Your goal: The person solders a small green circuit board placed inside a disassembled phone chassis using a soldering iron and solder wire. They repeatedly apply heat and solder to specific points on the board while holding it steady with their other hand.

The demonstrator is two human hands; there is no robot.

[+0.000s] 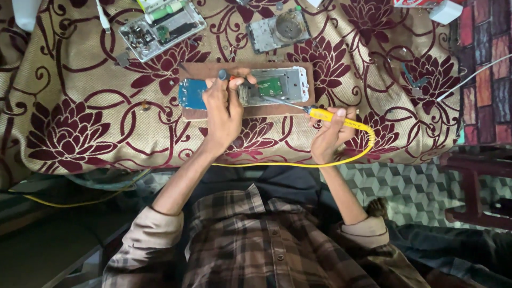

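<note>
My left hand [224, 109] grips a small dark-handled tool [223, 74] and presses down beside the opened phone frame [280, 85] with its green circuit board [270, 85]. My right hand [329, 133] holds a yellow soldering iron [330, 116] whose metal tip points left onto the phone frame. The phone parts lie on a brown board [250, 111]. A blue circuit board [191, 93] lies at the board's left end, partly under my left hand.
A flowered maroon and beige cloth [80, 122] covers the table. Two other dismantled phones [160, 29] [278, 29] lie farther back. The iron's yellow cord [298, 164] loops along the table's near edge. A brick-pattern wall [488, 64] and dark wooden stool [474, 186] stand right.
</note>
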